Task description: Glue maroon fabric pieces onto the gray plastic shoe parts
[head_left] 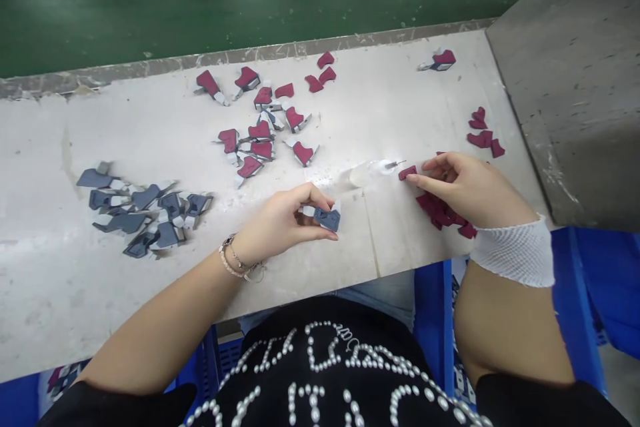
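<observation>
My left hand (290,217) grips a small grey-blue plastic part (327,218) with a light grey end, between thumb and fingers. In the thumb and fingertips of my right hand (465,187) is a small maroon piece (407,173), just above the table. Beneath that hand lies a pile of loose maroon pieces (437,210), partly hidden by it. Between my hands a translucent bottle with a thin metal needle tip (393,165) lies on the table.
Several grey-blue parts (147,197) lie in a group at the left of the white table (280,280). Parts with maroon pieces on them (260,130) are grouped at centre back. A metal panel (575,80) bounds the right; blue crates (433,320) stand below the front edge.
</observation>
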The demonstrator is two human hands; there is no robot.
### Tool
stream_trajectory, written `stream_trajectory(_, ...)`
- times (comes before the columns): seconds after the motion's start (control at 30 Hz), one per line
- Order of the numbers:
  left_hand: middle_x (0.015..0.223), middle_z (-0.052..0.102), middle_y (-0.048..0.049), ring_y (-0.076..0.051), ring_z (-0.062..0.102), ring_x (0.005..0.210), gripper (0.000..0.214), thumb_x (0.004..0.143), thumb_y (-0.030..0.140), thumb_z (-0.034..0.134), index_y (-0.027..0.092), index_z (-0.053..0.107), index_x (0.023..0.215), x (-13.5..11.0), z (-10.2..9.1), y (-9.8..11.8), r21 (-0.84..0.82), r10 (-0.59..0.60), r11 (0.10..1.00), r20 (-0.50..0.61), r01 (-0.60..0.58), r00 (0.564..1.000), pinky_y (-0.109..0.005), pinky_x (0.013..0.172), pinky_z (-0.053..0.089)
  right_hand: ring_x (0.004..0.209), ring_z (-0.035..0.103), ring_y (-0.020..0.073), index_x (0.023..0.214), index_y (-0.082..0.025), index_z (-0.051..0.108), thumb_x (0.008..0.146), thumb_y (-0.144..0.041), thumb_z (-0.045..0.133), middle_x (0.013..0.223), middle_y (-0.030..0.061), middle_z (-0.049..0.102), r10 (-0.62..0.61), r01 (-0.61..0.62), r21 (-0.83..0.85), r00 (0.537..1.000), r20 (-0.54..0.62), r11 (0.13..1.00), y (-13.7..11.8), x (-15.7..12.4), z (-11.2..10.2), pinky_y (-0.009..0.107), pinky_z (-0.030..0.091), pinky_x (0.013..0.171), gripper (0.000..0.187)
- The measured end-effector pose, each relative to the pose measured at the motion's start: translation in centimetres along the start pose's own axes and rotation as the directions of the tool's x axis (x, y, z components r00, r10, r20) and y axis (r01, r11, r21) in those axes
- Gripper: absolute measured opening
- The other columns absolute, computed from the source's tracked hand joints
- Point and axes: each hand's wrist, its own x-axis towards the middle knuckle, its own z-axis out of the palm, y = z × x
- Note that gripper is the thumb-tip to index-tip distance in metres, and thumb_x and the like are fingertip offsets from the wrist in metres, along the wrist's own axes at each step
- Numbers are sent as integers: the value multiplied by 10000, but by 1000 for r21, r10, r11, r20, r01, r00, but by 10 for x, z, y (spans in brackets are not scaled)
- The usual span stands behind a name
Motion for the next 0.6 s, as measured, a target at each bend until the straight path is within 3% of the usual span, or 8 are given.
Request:
stream_trajectory(0.07, 1089, 726, -84, -105, 682, 767, 409, 717, 375, 882, 175, 598, 933, 0, 0, 0, -7, 4, 1000, 2, -4, 1000, -217, 639, 608, 804, 669, 326, 894, -241, 662, 748, -641, 758, 918, 110, 738, -9, 9, -1, 1000, -7, 1000, -5, 4, -1, 475, 489, 671, 437)
stream_trajectory(0.17, 1092, 714, -85, -100, 688, 754, 425, 718, 386, 881, 170, 592, 944, 0, 1, -1, -13, 9, 1000, 5, -9, 1000, -212, 632, 613, 753, 660, 278, 825, -251, 683, 758, -566, 785, 846, 74, 737, -71, 70, 29, 997, 33, 997, -13, 7, -1, 425, 477, 648, 338)
stream_trajectory(0.33, 1081, 719, -89, -124, 709, 808, 405, 733, 373, 872, 172, 603, 959, 0, 1, -2, -27, 41, 999, -11, -41, 999, -219, 645, 623, 485, 545, 174, 838, -251, 775, 775, -622, 759, 520, 6, 604, -159, 148, 98, 980, 116, 984, -29, -16, -6, 348, 414, 494, 377)
stream_trajectory(0.4, 1080, 727, -96, -138, 714, 833, 362, 754, 342, 858, 173, 611, 958, 0, 4, -3, -14, 72, 997, -45, -73, 996, -224, 645, 619, 540, 620, 179, 885, -247, 795, 803, -621, 740, 610, 29, 683, -211, 175, 216, 964, 159, 961, -36, -34, -7, 338, 492, 536, 386)
stream_trajectory(0.47, 1072, 732, -100, -163, 725, 904, 323, 772, 322, 843, 175, 617, 949, -1, 8, -4, 3, 108, 994, -109, -108, 988, -240, 689, 625, 724, 719, 214, 898, -251, 798, 822, -575, 748, 819, 61, 770, -295, 199, 380, 932, 212, 903, -43, -52, -5, 345, 583, 659, 336)
stream_trajectory(0.6, 1103, 720, -98, -165, 728, 942, 279, 805, 318, 819, 179, 632, 958, -4, 20, -3, 60, 158, 987, -283, -147, 946, -266, 761, 631, 863, 760, 207, 997, -300, 776, 898, -432, 718, 943, 21, 791, -406, 168, 597, 867, 289, 785, -59, -71, 9, 329, 636, 777, 175)
